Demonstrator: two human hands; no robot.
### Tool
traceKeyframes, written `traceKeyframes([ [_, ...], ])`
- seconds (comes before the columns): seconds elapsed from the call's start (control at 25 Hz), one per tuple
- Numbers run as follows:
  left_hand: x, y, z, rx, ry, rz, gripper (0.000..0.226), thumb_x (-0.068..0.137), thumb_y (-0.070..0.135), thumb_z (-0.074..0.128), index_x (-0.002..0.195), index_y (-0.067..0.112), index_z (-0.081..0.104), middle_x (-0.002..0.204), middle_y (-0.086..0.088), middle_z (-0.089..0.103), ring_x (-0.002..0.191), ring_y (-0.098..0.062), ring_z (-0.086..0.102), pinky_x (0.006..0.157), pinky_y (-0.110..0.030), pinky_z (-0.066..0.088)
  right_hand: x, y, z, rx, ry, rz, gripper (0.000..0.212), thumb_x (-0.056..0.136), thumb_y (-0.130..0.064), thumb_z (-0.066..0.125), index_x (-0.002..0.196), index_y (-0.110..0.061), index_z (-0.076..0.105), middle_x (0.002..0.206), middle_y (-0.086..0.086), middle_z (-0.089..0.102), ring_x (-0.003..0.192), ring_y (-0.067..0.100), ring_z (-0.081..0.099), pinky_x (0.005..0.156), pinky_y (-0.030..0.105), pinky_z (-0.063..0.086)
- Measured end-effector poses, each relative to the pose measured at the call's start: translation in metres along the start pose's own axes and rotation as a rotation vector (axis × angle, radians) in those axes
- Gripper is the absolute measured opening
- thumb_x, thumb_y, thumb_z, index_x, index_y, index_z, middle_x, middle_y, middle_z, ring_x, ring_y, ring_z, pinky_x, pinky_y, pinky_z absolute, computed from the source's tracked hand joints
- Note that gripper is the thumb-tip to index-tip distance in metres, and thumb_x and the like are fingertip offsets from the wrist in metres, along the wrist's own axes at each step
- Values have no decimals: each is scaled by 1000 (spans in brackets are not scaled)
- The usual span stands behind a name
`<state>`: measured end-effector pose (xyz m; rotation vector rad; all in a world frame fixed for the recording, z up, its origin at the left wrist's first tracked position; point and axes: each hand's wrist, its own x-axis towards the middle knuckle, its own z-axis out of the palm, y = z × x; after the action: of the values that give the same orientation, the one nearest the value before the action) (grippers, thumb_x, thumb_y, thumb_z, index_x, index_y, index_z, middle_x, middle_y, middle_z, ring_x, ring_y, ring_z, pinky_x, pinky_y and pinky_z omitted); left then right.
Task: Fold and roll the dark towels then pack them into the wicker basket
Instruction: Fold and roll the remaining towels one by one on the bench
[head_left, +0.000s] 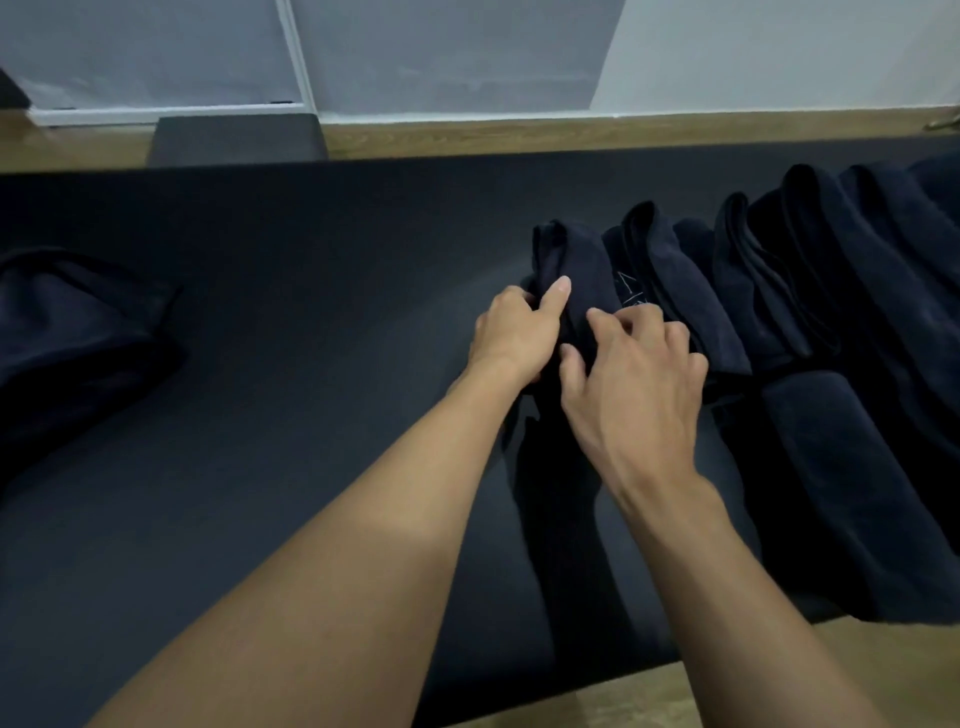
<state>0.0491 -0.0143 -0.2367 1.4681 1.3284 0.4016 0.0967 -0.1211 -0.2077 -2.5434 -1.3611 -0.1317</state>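
Both forearms are bare to the frame's edge, no sleeves showing. The left hand (511, 332) and right hand (631, 382) seem to have short nails, though blur hides detail.

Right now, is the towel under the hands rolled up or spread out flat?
Rolled up. The towel is a tight bundle, with the left hand and right hand pressing on it.
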Motion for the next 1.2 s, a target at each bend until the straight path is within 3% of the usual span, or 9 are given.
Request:
traceKeyframes([
  [0.12,-9,-6,-11,-32,-45,7,53,95,59,46,124,16,58,111,-3,64,89,-23,69,72,-43,62,-2,-11,-3,15,3,-16,40,94,-38,56,128,-17,57,129,5,52,118,27,46,92,41,35],
  [0.32,-22,-15,-55,-18,-14,25,47,101,51,41,99,11,66,89,-8,70,83,-22,67,65,-32,54,-13,-50,-1,177,54,-158,36,91,-28,58,127,-22,59,125,1,53,113,23,49,89,37,33],
  [0.48,-33,-49,-128,182,237,89,30,100,43,47,108,21,66,104,1,68,98,-18,63,86,-36,51,-29,-115,15,377,-109,-337,49,92,-16,55,140,-22,47,125,0,54,111,19,52,91,35,34],
  [0.6,-50,-81,-200,542,489,107,26,94,30,57,118,22,62,119,-6,62,114,-27,56,98,-44,45,-29,-169,33,456,-294,-511,47,95,-15,51,141,-22,44,129,0,54,116,22,51,95,38,37],
  [0.76,-97,-129,-286,792,768,-147,43,90,28,65,130,21,53,133,-10,50,124,-34,43,101,-50,31,-28,-251,59,513,-489,-693,54,95,-19,57,146,-22,39,140,4,48,124,26,48,100,40,43],
  [0.84,-115,-156,-304,814,696,-282,50,89,33,67,134,20,50,133,-10,52,125,-33,45,101,-50,30,-28,-289,65,495,-529,-761,65,93,-21,62,151,-26,32,152,2,34,131,28,40,103,41,42],
  [0.92,-122,-170,-313,822,634,-325,36,92,32,63,126,20,57,125,-8,61,119,-31,50,97,-46,30,-27,-317,69,347,-526,-854,69,92,-26,63,152,-30,29,156,1,28,133,31,35,104,45,40],
  [1.08,-138,-158,-337,586,417,-323,15,84,34,67,83,18,68,88,-3,64,86,-25,57,86,-38,42,-29,-339,61,91,-455,-1032,36,93,-30,58,129,-34,58,126,-1,60,120,26,48,92,40,37],
  [1.2,-142,-148,-352,340,147,-402,26,79,35,77,68,13,69,67,-1,61,64,-17,58,63,-31,51,-18,-323,46,154,-916,-1033,26,86,-23,66,112,-27,70,97,-5,69,89,13,61,75,27,44],
])
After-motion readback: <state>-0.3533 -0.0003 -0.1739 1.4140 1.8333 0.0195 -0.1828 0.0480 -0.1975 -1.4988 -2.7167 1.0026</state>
